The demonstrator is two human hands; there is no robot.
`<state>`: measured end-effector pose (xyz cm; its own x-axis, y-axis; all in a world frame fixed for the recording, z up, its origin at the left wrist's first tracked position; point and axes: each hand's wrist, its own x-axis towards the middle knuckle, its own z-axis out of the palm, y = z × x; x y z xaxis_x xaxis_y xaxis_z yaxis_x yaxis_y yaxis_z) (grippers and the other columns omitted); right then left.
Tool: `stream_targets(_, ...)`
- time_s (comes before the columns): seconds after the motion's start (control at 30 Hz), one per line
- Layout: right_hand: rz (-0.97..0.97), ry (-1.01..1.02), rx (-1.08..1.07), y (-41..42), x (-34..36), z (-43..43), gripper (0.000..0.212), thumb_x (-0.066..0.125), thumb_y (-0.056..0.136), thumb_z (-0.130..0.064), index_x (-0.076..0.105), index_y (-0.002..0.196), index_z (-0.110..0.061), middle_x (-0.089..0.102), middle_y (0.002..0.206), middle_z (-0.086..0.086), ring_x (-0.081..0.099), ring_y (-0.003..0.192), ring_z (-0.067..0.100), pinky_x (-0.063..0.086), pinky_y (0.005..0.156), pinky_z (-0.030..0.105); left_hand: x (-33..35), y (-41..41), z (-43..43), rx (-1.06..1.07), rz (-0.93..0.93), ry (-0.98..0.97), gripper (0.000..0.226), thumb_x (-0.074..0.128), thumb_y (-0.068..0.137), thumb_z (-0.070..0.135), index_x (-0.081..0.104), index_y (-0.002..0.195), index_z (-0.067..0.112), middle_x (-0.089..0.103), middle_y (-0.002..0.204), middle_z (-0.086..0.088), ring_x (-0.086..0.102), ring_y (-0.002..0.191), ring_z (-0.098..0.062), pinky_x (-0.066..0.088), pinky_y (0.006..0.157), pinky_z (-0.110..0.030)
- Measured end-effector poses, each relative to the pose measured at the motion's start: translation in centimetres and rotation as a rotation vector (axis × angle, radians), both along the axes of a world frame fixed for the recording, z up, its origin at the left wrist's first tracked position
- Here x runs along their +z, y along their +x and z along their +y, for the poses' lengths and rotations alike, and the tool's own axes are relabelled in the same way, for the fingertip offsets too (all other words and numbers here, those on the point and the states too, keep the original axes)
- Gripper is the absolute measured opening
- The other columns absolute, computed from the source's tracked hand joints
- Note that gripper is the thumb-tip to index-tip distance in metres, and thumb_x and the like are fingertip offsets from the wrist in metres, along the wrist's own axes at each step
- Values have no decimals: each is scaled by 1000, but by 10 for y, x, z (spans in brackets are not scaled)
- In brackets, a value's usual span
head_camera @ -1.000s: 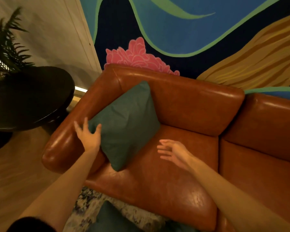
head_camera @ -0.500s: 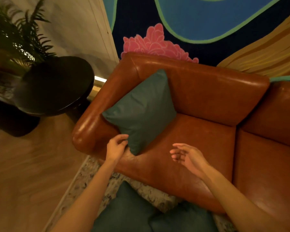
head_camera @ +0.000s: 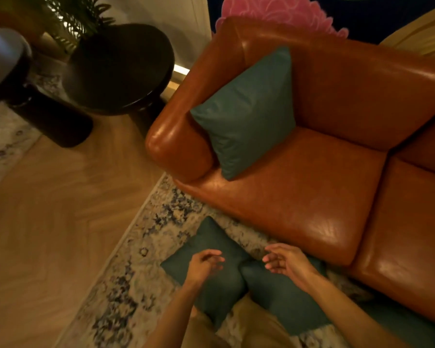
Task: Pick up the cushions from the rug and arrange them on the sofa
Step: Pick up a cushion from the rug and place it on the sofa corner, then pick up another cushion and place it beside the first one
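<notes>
One teal cushion [head_camera: 249, 114] leans upright in the left corner of the brown leather sofa [head_camera: 312, 192], against its armrest and backrest. Two more teal cushions lie side by side on the patterned rug [head_camera: 141, 267] in front of the sofa: a left cushion [head_camera: 209, 242] and a right cushion [head_camera: 279, 297]. My left hand [head_camera: 204, 266] hovers over the left one, fingers loosely curled, holding nothing. Above the right cushion, my right hand [head_camera: 286, 262] is open and empty. Whether either hand touches the fabric is unclear.
A round black side table [head_camera: 121, 69] stands left of the armrest, with a potted plant [head_camera: 76, 13] behind it. A dark cylindrical object [head_camera: 53, 121] lies on the wood floor [head_camera: 48, 222]. My knee in tan cloth [head_camera: 251, 322] shows at the bottom.
Both hands have drawn back from the sofa cushion and dropped down over the two cushions on the rug. The view has tilted downward, bringing the rug into sight.
</notes>
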<state>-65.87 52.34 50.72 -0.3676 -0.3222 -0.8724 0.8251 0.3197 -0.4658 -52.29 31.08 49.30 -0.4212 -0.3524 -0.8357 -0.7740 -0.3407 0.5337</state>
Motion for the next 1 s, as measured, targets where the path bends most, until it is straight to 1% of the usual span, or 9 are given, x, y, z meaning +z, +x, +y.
stream_targets(0.1, 24, 64, 95, 29, 1, 0, 15, 48, 94, -7, 63, 96, -6, 70, 70, 12, 64, 51, 16, 47, 57, 27, 6, 38, 3, 39, -32, -8, 18, 52, 87, -11, 64, 89, 2, 68, 74, -9, 64, 55, -14, 52, 50, -18)
stream_targets(0.23, 95, 163, 200, 64, 4, -4, 19, 46, 95, -6, 65, 89, -9, 69, 66, 9, 63, 46, 13, 46, 53, 23, 17, 76, 2, -23, -32, -25, 28, 38, 88, -17, 61, 90, 0, 65, 73, -10, 62, 44, -5, 45, 41, -13)
stream_targets(0.37, 131, 219, 248, 108, 2, -6, 19, 46, 95, -6, 64, 89, -9, 68, 56, 4, 61, 40, 11, 45, 49, 20, 14, 112, -6, -86, -33, -13, 21, 50, 86, -8, 65, 88, 6, 69, 70, -4, 62, 46, -6, 43, 41, -14)
stream_targets(0.5, 105, 259, 273, 170, -2, -13, 21, 48, 96, -7, 62, 81, -11, 67, 53, 3, 59, 38, 9, 44, 42, 18, 10, 156, -22, -78, -8, 31, 32, 43, 86, -10, 66, 86, 11, 72, 64, 4, 64, 52, -10, 40, 52, -20)
stream_targets(0.6, 74, 273, 325, 219, -17, -20, 19, 49, 96, -6, 63, 83, -8, 67, 54, 3, 59, 39, 11, 45, 40, 18, 11, 194, -36, -46, 21, 72, 18, 59, 82, -3, 67, 90, 11, 73, 77, -2, 65, 58, -13, 44, 62, -26)
stream_targets(0.7, 53, 261, 295, 258, -33, -28, 22, 49, 95, -2, 60, 77, -6, 63, 47, 4, 57, 33, 11, 41, 35, 14, 1, 234, -42, -47, -18, 63, 17, 69, 77, 2, 70, 93, 10, 72, 81, -5, 67, 62, -14, 48, 60, -25)
stream_targets(0.77, 24, 258, 231, 276, -43, -35, 23, 50, 95, -4, 58, 75, -5, 62, 45, 7, 56, 31, 14, 40, 32, 14, -12, 259, -41, -92, -44, 37, 16, 65, 80, 3, 71, 89, 13, 73, 79, -3, 67, 68, -16, 49, 60, -23)
stream_targets(0.87, -34, 235, 165, 296, -63, -40, 23, 48, 97, -6, 57, 76, -2, 62, 47, 12, 57, 31, 19, 41, 31, 17, -37, 289, -34, -153, -99, 48, 15, 60, 81, 7, 72, 86, 15, 74, 81, -4, 67, 68, -15, 47, 54, -18)
stream_targets(1.0, -85, 289, 199, 309, -114, -38, 11, 52, 94, -9, 57, 92, 1, 64, 47, 10, 59, 33, 18, 40, 32, 17, -84, 305, -29, -131, -215, 122, 15, 57, 84, 5, 68, 85, 15, 74, 83, -4, 65, 64, -15, 43, 57, -20)
